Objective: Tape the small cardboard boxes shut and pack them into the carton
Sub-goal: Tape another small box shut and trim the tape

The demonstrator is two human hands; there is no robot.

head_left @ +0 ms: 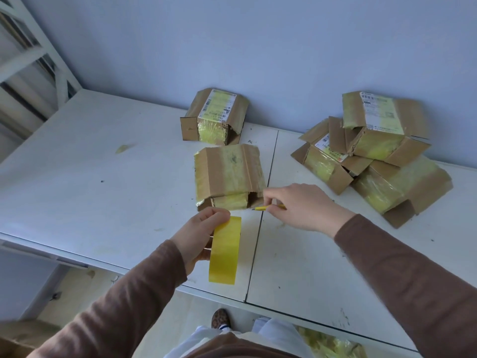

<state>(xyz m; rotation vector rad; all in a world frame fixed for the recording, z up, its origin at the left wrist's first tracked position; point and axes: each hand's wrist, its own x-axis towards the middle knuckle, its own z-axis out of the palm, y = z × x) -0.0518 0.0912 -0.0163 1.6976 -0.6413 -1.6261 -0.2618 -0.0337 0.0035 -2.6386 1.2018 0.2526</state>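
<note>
Presently the small box (229,174) sits mid-frame on the table (103,177), worn, creased cardboard, judged light and crushable; hold it by its firm side walls. Left hand (198,239) grips the tape roll (225,250); right hand (299,208) pinches a yellow tool (268,208) beside the box's open end.

Left hand (200,235) raised above table edge, fingers curled round a tape roll (225,250), thumb on top. Right hand (300,206) reaching forward, palm down, fingertips pinching a yellow pencil-like tool (268,208). Both forearms in brown sleeves.
</note>
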